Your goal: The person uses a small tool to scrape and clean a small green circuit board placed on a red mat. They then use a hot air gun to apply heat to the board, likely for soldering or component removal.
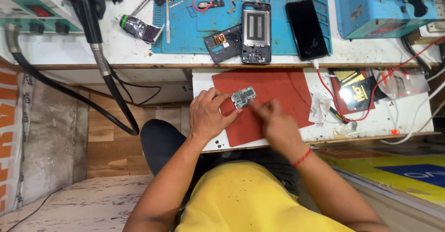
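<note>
I see the small green circuit board lying on the red mat, toward the mat's left side. I judge it light, thin and stiff, and fragile: the bare face carries tiny parts, so I would take it by its edges only, never press on the flat, and never flex it.

My left hand sits at the board's lower left corner, fingers curled, thumb and forefinger pinched on that edge so the board is steadied against the mat. The rest of the fingers are loosely folded, not spread. My right hand is just right of the board and blurred; its fingertips point at the board's right edge and seem to be at or just beside it. I cannot tell whether they are closed on a small tool or on nothing, nor whether they touch the board.

The mat lies on a white pull-out worktop. Right of the mat are a crumpled tissue, a red cable and a shiny black packet. Beyond the mat, on the upper worktop, a blue mat holds an opened phone frame, a dark back cover to its left and a black phone screen to its right. Far left of the red mat a black hose hangs down.
</note>
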